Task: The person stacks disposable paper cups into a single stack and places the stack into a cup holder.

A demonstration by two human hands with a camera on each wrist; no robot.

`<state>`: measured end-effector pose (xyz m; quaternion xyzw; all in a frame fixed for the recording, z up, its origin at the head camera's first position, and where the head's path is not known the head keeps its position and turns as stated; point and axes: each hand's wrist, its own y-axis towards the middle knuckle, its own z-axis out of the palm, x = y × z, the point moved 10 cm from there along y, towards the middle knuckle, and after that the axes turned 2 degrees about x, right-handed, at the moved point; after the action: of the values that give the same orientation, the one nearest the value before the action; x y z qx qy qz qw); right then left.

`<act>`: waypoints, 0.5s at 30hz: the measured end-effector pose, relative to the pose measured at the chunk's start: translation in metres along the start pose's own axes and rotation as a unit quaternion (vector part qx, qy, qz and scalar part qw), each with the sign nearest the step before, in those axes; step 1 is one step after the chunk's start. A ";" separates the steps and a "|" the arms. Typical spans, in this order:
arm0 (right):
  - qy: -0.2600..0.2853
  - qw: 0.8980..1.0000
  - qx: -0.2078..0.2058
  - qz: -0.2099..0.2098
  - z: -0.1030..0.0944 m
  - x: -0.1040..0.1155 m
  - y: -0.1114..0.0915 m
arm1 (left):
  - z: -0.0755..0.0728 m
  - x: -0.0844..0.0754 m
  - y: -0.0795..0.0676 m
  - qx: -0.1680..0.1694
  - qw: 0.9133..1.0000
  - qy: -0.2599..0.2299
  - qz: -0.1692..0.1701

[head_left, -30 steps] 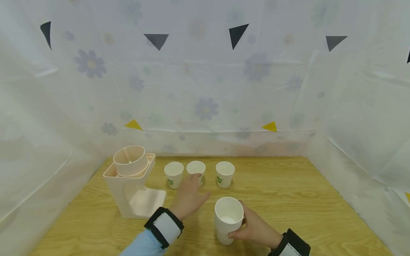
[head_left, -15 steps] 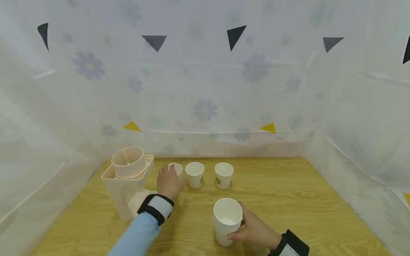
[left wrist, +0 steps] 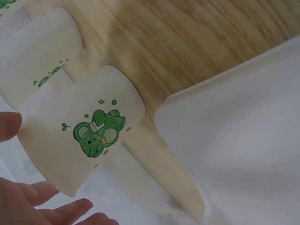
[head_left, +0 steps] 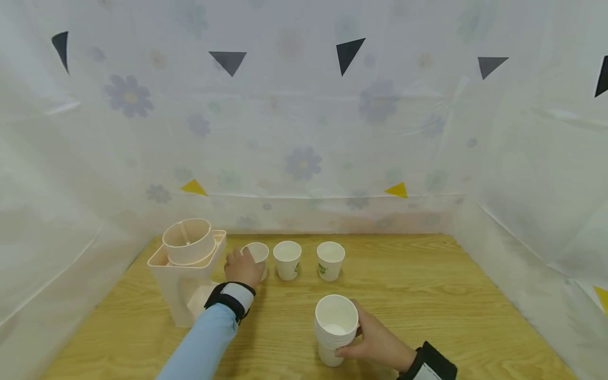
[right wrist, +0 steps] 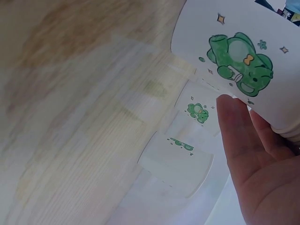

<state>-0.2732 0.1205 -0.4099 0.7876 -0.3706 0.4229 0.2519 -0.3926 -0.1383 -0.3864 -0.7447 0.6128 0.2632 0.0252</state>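
Note:
My left hand (head_left: 244, 268) is at the leftmost paper cup (head_left: 257, 252), overlapping its left side. In the left wrist view that cup (left wrist: 93, 122) shows a green bear print; the thumb (left wrist: 9, 126) is right at its rim, and the spread fingers (left wrist: 65, 212) lie beyond the rim. My right hand (head_left: 377, 340) grips a stack of white paper cups (head_left: 336, 319) near the front, thumb on the near side. The right wrist view shows the stack (right wrist: 234, 51) with the same bear print. Two more paper cups, a middle one (head_left: 287, 260) and a right one (head_left: 330, 260), stand upright in the row.
A cream drink-maker-like appliance (head_left: 178, 279) with a round top container (head_left: 188, 243) stands at the left, close to my left wrist. White sheeting (head_left: 304, 126) with flower prints walls the wooden table (head_left: 404, 285) at the back and sides.
My left hand has moved left from in front of the middle cup to the leftmost cup. My right hand keeps its grip on the stack, which stays in place.

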 end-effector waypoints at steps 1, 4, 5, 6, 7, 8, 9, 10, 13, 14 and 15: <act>0.001 1.000 0.000 0.000 0.000 0.000 0.000 | 0.002 0.002 0.001 0.002 1.000 -0.001 -0.004; 0.003 1.000 0.000 -0.001 -0.001 0.001 0.000 | 0.007 0.006 0.003 0.012 1.000 -0.008 -0.018; 0.003 1.000 0.000 -0.001 -0.001 0.001 0.000 | 0.008 0.007 0.004 0.016 1.000 -0.012 -0.021; 0.002 1.000 -0.001 -0.001 -0.001 0.001 0.000 | 0.009 0.008 0.004 0.021 0.999 -0.015 -0.023; 0.002 1.000 -0.001 -0.001 -0.001 0.001 0.000 | 0.010 0.008 0.005 0.027 0.999 -0.016 -0.025; 0.002 1.000 -0.001 -0.001 -0.001 0.000 0.000 | 0.011 0.008 0.006 0.033 0.999 -0.019 -0.025; 0.002 1.000 -0.002 -0.001 -0.001 0.000 0.000 | 0.011 0.008 0.006 0.039 0.999 -0.021 -0.025; 0.001 1.000 -0.002 -0.002 -0.001 0.000 0.000 | 0.012 0.007 0.007 0.043 0.999 -0.024 -0.023; 0.002 1.000 0.000 -0.004 0.000 0.000 0.000 | 0.012 0.004 0.009 0.050 0.998 -0.031 -0.019; 0.003 1.000 0.000 -0.006 0.000 0.001 0.000 | 0.012 0.003 0.010 0.049 0.998 -0.033 -0.019; 0.005 1.000 0.001 -0.007 0.000 0.001 0.001 | 0.011 0.003 0.010 0.046 0.998 -0.033 -0.020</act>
<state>-0.2734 0.1198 -0.4088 0.7883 -0.3633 0.4255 0.2560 -0.4058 -0.1390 -0.3942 -0.7456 0.6084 0.2582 0.0850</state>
